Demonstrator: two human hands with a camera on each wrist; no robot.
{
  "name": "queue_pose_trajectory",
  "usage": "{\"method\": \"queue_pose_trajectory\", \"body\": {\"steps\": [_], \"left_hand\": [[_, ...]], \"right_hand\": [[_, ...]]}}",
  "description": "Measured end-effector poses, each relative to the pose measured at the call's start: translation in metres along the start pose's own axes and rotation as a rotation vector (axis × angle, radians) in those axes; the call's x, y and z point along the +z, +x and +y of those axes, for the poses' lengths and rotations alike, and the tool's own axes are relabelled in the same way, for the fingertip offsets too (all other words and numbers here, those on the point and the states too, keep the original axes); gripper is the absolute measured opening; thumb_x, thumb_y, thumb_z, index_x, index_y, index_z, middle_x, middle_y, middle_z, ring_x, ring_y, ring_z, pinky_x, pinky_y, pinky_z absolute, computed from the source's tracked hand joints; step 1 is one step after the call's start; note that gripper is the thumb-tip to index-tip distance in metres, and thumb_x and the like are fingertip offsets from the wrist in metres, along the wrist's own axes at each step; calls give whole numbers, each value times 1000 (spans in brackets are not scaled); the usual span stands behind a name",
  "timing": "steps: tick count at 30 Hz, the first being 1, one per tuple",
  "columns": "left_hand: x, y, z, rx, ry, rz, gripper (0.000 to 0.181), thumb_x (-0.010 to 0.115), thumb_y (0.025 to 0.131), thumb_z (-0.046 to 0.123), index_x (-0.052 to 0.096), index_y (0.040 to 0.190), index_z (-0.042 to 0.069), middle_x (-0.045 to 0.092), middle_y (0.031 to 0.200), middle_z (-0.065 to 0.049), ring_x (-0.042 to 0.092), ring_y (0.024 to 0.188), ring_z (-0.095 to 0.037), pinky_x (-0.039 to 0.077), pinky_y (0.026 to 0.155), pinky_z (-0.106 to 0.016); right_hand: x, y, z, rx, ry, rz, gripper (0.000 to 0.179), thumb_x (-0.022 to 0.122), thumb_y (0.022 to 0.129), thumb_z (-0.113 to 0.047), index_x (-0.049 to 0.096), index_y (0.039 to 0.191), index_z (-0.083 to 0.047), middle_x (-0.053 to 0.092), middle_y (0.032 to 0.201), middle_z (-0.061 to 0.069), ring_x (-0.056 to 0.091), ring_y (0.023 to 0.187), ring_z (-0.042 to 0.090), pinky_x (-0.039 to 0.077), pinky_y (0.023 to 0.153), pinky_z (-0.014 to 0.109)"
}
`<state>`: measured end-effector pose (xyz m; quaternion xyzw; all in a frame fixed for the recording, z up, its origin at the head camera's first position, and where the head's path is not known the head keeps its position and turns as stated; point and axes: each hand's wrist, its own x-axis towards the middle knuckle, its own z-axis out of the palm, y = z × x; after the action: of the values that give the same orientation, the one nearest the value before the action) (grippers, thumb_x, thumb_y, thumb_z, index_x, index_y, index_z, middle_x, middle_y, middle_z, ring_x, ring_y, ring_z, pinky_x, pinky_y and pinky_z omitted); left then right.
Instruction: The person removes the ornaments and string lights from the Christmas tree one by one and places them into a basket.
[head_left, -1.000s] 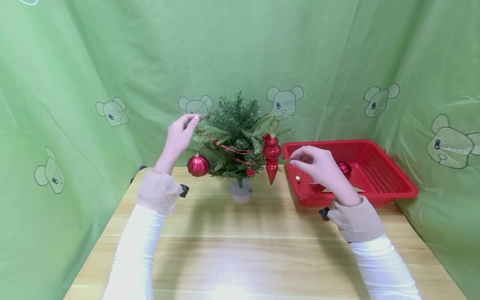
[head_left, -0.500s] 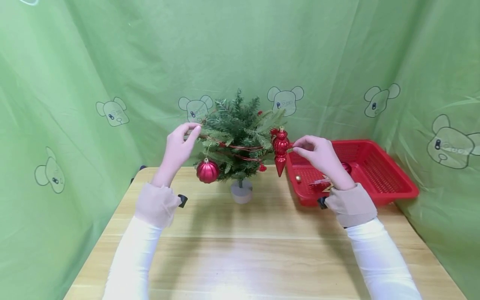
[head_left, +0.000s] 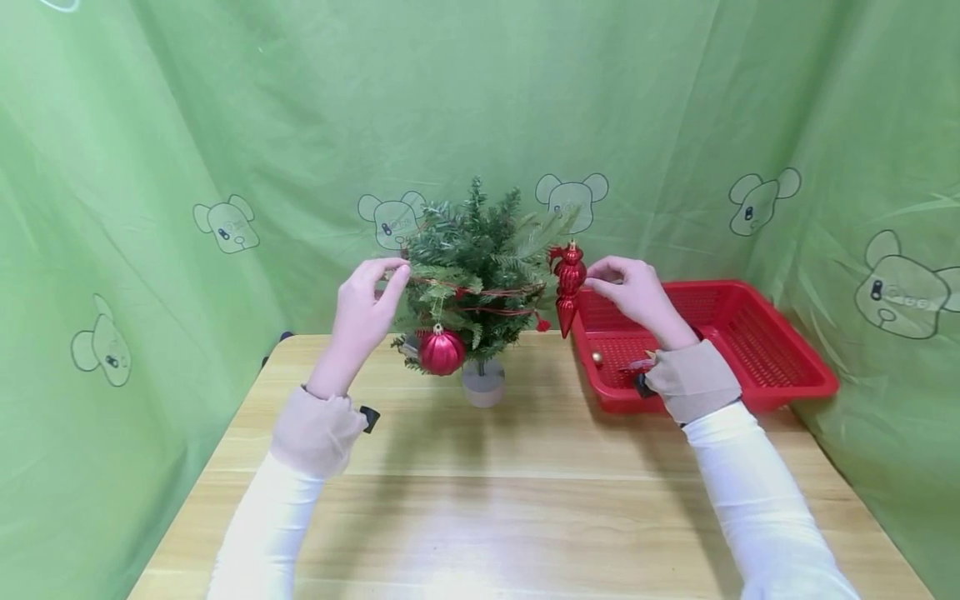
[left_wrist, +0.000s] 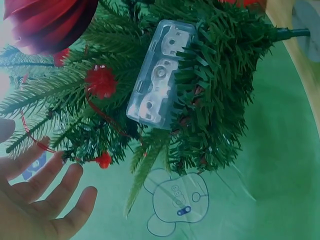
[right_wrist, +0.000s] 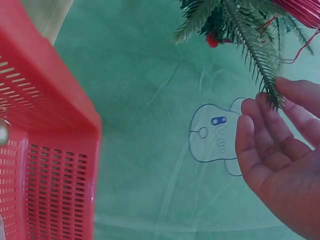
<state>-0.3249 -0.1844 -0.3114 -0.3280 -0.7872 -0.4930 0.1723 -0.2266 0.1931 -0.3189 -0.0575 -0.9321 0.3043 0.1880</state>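
A small artificial Christmas tree [head_left: 480, 242] stands on the wooden table in a pale round base [head_left: 482, 385]. My left hand [head_left: 365, 304] pinches a branch tip at the tree's left side. My right hand [head_left: 632, 292] holds a branch tip [right_wrist: 267, 82] between thumb and fingers on the right. A ribbed red bauble [head_left: 442, 351] hangs at lower left. Beside the right fingertips hangs a red finial-shaped ornament [head_left: 570, 287]. A thin red wire with small red pompoms [left_wrist: 101, 81] winds around the branches. In the left wrist view a clear battery box [left_wrist: 160, 75] sits among the needles.
Right of the tree, a red plastic basket [head_left: 780, 358] holds a small gold ball [head_left: 597, 358] and other pieces, partly hidden by my right arm. Green cloth [head_left: 480, 83] with mouse drawings hangs behind and at both sides of the wooden table [head_left: 480, 500].
The tree has turned: the bauble has swung right and slightly down, the finial ornament right and up. My left hand has lowered; my right hand has risen with its branch.
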Motion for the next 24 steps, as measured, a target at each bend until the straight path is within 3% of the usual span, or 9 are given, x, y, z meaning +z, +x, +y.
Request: {"method": "queue_pose_trajectory", "body": {"steps": [12,15,20,24], "left_hand": [[3,-5,6,23,19,34,33,54,99,31,67,117,6,66,120,-14,61,103,-26,58,82,-38],[4,-5,7,23,17,33,33,54,99,31,67,118,6,65,121,-14,61,104,-27,58,83,-39],[3,-6,7,21,15,33,33,54,99,31,67,118,6,65,121,-15,61,104,-27,57,83,-39],[4,-6,8,17,12,33,34,54,99,31,66,118,6,65,122,-15,61,104,-27,57,83,-39]], "right_hand": [[-6,3,-4,-4,56,15,25,64,94,-24,68,110,-5,70,108,18,58,82,-1,48,69,16],[-9,-1,-13,-1,129,77,31,62,96,-31,67,115,-6,70,110,13,58,84,-5,48,72,15],[-14,-7,-37,-72,350,208,34,60,97,-31,66,116,-4,69,101,-9,61,88,-1,51,80,16],[-18,-10,-56,-132,465,233,30,60,97,-27,65,117,-4,69,101,-12,64,91,5,53,81,19]]}}
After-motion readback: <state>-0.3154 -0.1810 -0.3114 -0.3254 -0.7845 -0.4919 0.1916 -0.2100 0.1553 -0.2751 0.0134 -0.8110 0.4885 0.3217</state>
